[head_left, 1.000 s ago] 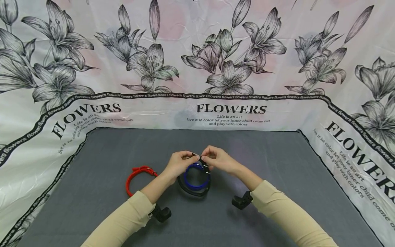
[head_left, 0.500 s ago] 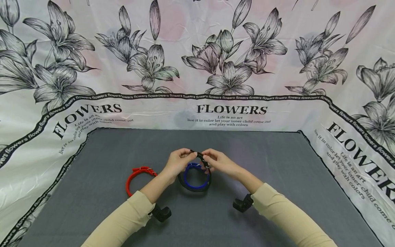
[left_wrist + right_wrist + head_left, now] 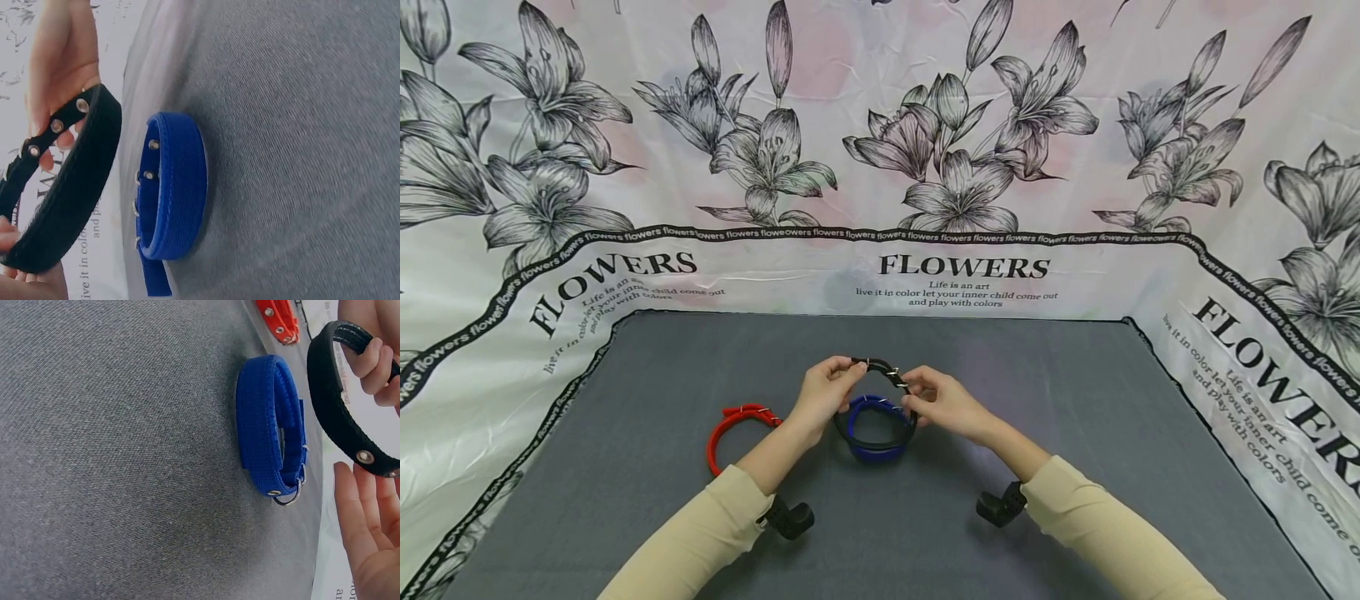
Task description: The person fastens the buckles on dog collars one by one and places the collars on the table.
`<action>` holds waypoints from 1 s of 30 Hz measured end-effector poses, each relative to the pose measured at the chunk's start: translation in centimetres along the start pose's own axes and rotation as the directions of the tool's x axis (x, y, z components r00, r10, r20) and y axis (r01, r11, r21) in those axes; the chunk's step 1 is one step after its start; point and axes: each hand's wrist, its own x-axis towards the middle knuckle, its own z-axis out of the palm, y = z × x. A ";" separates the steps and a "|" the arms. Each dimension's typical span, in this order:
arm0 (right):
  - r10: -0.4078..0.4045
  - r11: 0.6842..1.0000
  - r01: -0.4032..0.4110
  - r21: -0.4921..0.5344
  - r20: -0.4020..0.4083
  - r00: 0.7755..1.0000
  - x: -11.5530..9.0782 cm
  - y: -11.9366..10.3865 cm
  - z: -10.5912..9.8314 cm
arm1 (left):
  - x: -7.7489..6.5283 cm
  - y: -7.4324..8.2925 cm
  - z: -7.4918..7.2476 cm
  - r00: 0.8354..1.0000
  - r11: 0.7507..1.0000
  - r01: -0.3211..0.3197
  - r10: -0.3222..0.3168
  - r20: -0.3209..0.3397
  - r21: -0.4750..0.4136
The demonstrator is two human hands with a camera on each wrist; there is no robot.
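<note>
The black pet collar [image 3: 880, 364] forms a loop, held up off the cloth, with metal buckle hardware along its upper strap. My left hand [image 3: 826, 398] pinches its left side; in the right wrist view the left fingers [image 3: 375, 369] curl over the strap. At the opposite side is my right hand [image 3: 943, 406]. Its straight fingers [image 3: 355, 515] reach the collar's lower edge in the right wrist view. Eyelets [image 3: 57, 125] show along the black strap. Behind the black loop in the head view lies a blue collar [image 3: 877, 456], a fastened ring with metal rings.
A red collar [image 3: 713, 442] lies left of the blue one, partly hidden by my left forearm. Grey cloth [image 3: 1037, 375] covers the table, bordered by a white flower-printed sheet [image 3: 820, 275]. A black wrist camera [image 3: 1002, 505] hangs below each cuff.
My hands have spread apart: the left a little leftward, the right rightward and down. The black collar's buckled upper strap now shows between them, and its lower edge has risen over the blue collar.
</note>
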 end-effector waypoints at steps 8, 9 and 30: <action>-0.015 0.994 0.006 -0.105 -0.092 0.996 -0.4 0.2 -0.5 | -0.3 -0.4 -0.5 0.997 0.994 -0.035 0.028 0.071 0.103; -0.023 0.992 0.011 -0.126 -0.097 0.995 -0.5 0.3 -0.6 | -0.3 -0.4 -0.6 0.996 0.991 -0.044 0.034 0.079 0.129; -0.122 0.905 0.048 -0.422 -0.150 0.981 -1.9 2.0 -5.1 | 0.6 -1.1 4.5 0.978 0.895 -0.206 0.182 0.099 0.395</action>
